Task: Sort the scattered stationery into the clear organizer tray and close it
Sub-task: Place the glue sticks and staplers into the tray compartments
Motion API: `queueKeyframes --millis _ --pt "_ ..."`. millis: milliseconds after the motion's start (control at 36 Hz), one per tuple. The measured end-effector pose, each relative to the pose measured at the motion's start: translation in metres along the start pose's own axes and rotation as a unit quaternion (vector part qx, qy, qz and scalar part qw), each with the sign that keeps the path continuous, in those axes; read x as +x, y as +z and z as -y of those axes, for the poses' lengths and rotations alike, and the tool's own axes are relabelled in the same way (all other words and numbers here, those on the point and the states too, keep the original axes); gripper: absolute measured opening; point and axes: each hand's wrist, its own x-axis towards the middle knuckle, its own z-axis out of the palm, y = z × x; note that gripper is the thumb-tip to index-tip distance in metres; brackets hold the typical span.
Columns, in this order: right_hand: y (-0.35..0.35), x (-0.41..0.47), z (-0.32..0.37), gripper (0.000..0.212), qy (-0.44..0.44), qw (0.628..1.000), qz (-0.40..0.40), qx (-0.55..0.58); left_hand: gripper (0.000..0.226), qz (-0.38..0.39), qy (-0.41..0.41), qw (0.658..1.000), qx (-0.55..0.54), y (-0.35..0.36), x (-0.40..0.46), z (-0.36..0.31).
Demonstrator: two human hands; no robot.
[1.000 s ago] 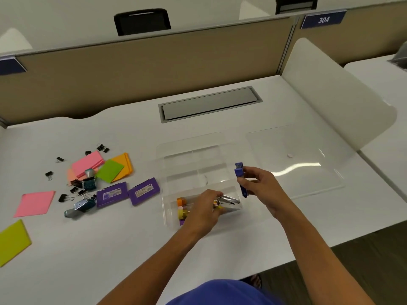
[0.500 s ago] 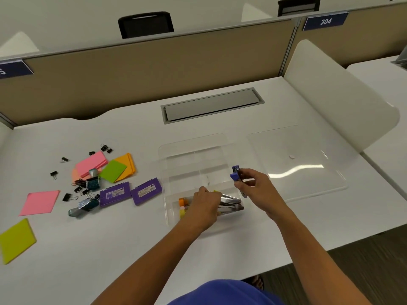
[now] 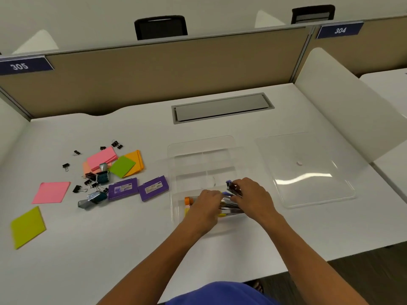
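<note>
Pens (image 3: 229, 206) fill organizer tray's (image 3: 201, 148) near compartment; rear compartments bare.

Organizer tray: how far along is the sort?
Done: markers lie in the front compartment of the organizer tray. In hand: the right hand grips a blue stapler over that compartment, and the left hand rests on the markers. Left: sticky notes, binder clips and purple boxes remain on the desk; the lid lies beside the tray.
</note>
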Motion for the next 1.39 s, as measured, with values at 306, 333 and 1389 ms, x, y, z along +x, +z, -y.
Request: queueKeyframes --millis 306,333,1389 --pt "0.016 0.006 0.011 0.024 -0.016 0.994 0.008 -0.104 0.029 -0.101 -0.023 0.989 -0.106 -0.006 -0.047 0.029" --pt "0.017 0.007 0.011 0.025 -0.014 0.995 0.016 -0.097 0.029 -0.111 -0.026 0.987 -0.110 -0.007 -0.050 0.030" --pt "0.020 0.006 0.018 0.012 0.028 0.995 0.043 -0.084 0.037 -0.133 -0.116 0.971 -0.161 -0.002 -0.084 0.053"
